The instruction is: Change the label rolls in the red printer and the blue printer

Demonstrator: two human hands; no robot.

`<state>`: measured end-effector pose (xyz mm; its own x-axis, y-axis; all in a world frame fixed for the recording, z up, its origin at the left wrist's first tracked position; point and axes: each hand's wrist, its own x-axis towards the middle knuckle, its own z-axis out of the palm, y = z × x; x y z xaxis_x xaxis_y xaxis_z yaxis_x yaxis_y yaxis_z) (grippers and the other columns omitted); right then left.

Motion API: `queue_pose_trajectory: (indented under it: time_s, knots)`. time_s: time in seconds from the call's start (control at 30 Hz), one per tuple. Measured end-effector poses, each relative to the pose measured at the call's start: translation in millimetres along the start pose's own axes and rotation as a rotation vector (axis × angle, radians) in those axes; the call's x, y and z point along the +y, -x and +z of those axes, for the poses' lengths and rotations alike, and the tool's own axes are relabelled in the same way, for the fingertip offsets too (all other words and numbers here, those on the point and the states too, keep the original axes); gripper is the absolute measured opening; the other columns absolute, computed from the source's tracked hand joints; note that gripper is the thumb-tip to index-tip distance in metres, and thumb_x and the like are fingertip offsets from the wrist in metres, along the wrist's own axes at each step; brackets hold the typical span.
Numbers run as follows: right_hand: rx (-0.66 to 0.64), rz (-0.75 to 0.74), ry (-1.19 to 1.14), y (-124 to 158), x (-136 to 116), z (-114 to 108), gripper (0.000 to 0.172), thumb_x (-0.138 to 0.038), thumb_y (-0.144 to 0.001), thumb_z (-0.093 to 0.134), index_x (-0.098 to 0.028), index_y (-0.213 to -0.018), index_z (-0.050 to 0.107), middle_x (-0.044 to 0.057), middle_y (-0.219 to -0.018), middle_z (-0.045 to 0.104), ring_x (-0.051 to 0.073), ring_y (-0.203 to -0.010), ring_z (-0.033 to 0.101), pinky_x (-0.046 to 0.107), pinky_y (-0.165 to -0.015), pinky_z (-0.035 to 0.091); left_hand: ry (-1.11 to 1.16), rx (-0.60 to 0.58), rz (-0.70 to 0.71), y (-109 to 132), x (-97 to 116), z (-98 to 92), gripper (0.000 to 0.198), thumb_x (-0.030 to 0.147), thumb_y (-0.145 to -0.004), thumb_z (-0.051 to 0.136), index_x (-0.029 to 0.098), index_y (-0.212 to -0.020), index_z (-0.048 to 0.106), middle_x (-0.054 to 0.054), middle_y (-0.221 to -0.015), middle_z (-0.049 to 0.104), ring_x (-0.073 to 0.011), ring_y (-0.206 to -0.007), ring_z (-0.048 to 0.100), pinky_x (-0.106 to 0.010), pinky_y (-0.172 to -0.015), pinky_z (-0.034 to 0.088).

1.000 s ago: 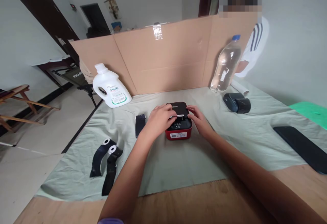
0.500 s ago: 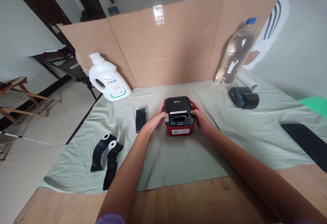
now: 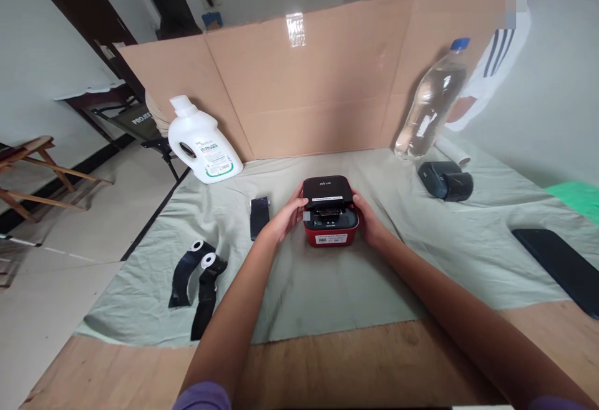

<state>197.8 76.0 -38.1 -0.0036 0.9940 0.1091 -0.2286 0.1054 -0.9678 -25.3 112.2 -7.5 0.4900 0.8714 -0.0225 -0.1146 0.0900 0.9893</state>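
Note:
A small label printer (image 3: 331, 237) with a red body and black top stands on the grey-green cloth in front of me. Its black lid (image 3: 326, 186) is tilted up a little at the front edge, leaving a gap above the front panel. My left hand (image 3: 289, 215) grips the printer's left side, thumb at the lid's edge. On the opposite side my right hand (image 3: 367, 219) holds the lid's right edge, its thumb near the corner. The fingers behind the sides are mostly hidden. A dark flat strip (image 3: 260, 218) lies left of the printer.
Two partly unrolled black rolls (image 3: 202, 273) lie at the left. Behind stand a white detergent bottle (image 3: 206, 141) and a clear bottle (image 3: 433, 107), before a cardboard screen (image 3: 318, 98). To the right are a dark device (image 3: 444, 179) and a black slab (image 3: 556, 266). Someone's striped sleeve (image 3: 498, 54) shows behind.
The printer's lid has come up at its front edge, with both thumbs rising along with it. The view has shifted slightly.

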Motion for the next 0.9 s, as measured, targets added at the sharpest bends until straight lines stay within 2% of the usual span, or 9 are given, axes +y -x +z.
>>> queue_pose_trajectory:
  time_s: [0.17, 0.27, 0.37, 0.5, 0.6, 0.67, 0.73, 0.83, 0.9]
  knots:
    - [0.036, 0.046, -0.059, -5.2, -6.1, 2.9, 0.059, -0.028, -0.074, 0.057, -0.026, -0.132, 0.059, 0.004, -0.138, 0.065, 0.027, -0.128, 0.059, 0.043, -0.107, 0.048, 0.045, 0.056, -0.045, -1.1, 1.0, 1.6, 0.087, 0.021, -0.073, 0.058, 0.039, -0.156, 0.036, 0.004, -0.157, 0.048, -0.0239, -0.14, 0.051, -0.041, -0.108, 0.05]
    - [0.066, 0.026, -0.054, -2.0, -3.7, 0.9, 0.057, -0.031, -0.076, 0.058, -0.025, -0.133, 0.059, 0.004, -0.144, 0.061, 0.028, -0.131, 0.057, 0.044, -0.11, 0.046, 0.074, 0.081, -0.054, -1.3, 0.7, 2.4, 0.09, 0.02, -0.071, 0.061, 0.041, -0.155, 0.037, 0.005, -0.161, 0.041, -0.0252, -0.143, 0.047, -0.042, -0.113, 0.045]
    - [0.024, 0.01, -0.028, 11.0, 2.0, -10.0, 0.055, -0.041, -0.084, 0.056, -0.027, -0.138, 0.057, 0.004, -0.149, 0.057, 0.029, -0.139, 0.051, 0.047, -0.116, 0.041, 0.123, 0.14, -0.039, 6.0, -4.9, 12.4, 0.082, 0.026, -0.074, 0.062, 0.035, -0.153, 0.044, 0.002, -0.159, 0.045, -0.0277, -0.143, 0.047, -0.043, -0.117, 0.041]
    - [-0.185, -0.079, 0.272, 34.5, 3.2, -23.6, 0.068, -0.037, -0.084, 0.061, -0.031, -0.15, 0.045, 0.003, -0.159, 0.046, 0.032, -0.148, 0.039, 0.052, -0.122, 0.033, 0.175, 0.271, 0.042, 24.5, -20.9, 35.1, 0.071, 0.034, -0.08, 0.06, 0.027, -0.15, 0.05, -0.003, -0.15, 0.056, -0.0296, -0.144, 0.046, -0.042, -0.12, 0.036]
    - [-0.293, -0.259, 0.586, 39.5, -6.1, -12.3, 0.084, -0.033, -0.082, 0.071, -0.029, -0.157, 0.032, 0.008, -0.16, 0.042, 0.034, -0.147, 0.04, 0.054, -0.122, 0.034, 0.147, 0.329, 0.058, 37.1, -18.2, 40.0, 0.07, 0.032, -0.081, 0.06, 0.028, -0.15, 0.05, -0.002, -0.15, 0.057, -0.0276, -0.146, 0.043, -0.04, -0.121, 0.034]
    - [-0.334, -0.366, 0.679, 30.1, -16.4, 9.3, 0.087, -0.035, -0.084, 0.072, -0.027, -0.159, 0.028, 0.012, -0.159, 0.043, 0.035, -0.145, 0.042, 0.056, -0.12, 0.035, 0.114, 0.393, 0.035, 43.4, -1.2, 29.9, 0.07, 0.03, -0.081, 0.059, 0.028, -0.15, 0.049, -0.002, -0.149, 0.058, -0.0269, -0.144, 0.046, -0.04, -0.12, 0.035]
    - [-0.37, -0.428, 0.695, 9.8, -28.7, 40.2, 0.088, -0.037, -0.085, 0.073, -0.025, -0.159, 0.026, 0.014, -0.156, 0.046, 0.035, -0.142, 0.046, 0.055, -0.119, 0.038, 0.099, 0.441, 0.029, 47.4, 25.4, 8.2, 0.069, 0.03, -0.08, 0.058, 0.027, -0.148, 0.05, -0.003, -0.142, 0.063, -0.0281, -0.133, 0.056, -0.042, -0.115, 0.041]
    - [-0.417, -0.442, 0.669, -35.0, -43.2, 98.7, 0.088, -0.036, -0.084, 0.073, -0.027, -0.158, 0.027, 0.012, -0.151, 0.052, 0.033, -0.135, 0.055, 0.051, -0.113, 0.045, 0.107, 0.495, 0.106, 48.7, 66.5, -42.9, 0.06, 0.03, -0.079, 0.057, 0.023, -0.138, 0.057, -0.005, -0.123, 0.073, -0.0276, -0.111, 0.068, -0.042, -0.101, 0.051]
    - [-0.407, -0.438, 0.66, -66.9, -43.6, 142.0, 0.085, -0.034, -0.081, 0.076, -0.028, -0.154, 0.033, 0.01, -0.146, 0.057, 0.031, -0.127, 0.061, 0.049, -0.105, 0.052, 0.097, 0.577, 0.187, 47.7, 83.3, -84.8, 0.052, 0.029, -0.076, 0.058, 0.02, -0.127, 0.064, -0.004, -0.112, 0.076, -0.0251, -0.103, 0.069, -0.037, -0.096, 0.053]
